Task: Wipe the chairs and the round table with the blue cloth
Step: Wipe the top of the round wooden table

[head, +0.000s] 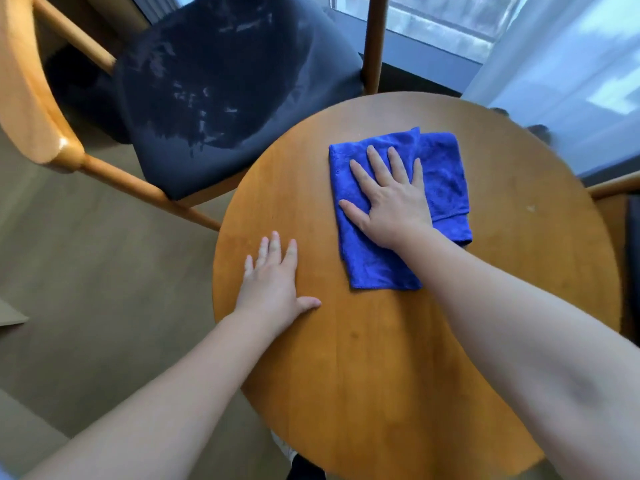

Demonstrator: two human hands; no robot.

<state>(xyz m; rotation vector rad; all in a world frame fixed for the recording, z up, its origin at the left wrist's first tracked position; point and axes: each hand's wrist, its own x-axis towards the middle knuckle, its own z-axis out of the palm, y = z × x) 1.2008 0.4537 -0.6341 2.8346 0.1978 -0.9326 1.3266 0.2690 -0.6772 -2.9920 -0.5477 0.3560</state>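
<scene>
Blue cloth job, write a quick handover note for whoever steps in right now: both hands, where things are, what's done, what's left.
Right hand: flat, fingers spread, pressing the folded blue cloth onto the far part of the round table.
Left hand: flat on bare wood near the table's left edge, holding nothing.
Chair on the far left: dark seat shows damp streaks, so it looks already wiped.
A second chair is only just visible at the right edge; its state cannot be told.
Left: wipe the rest of the tabletop, then check that chair.
</scene>
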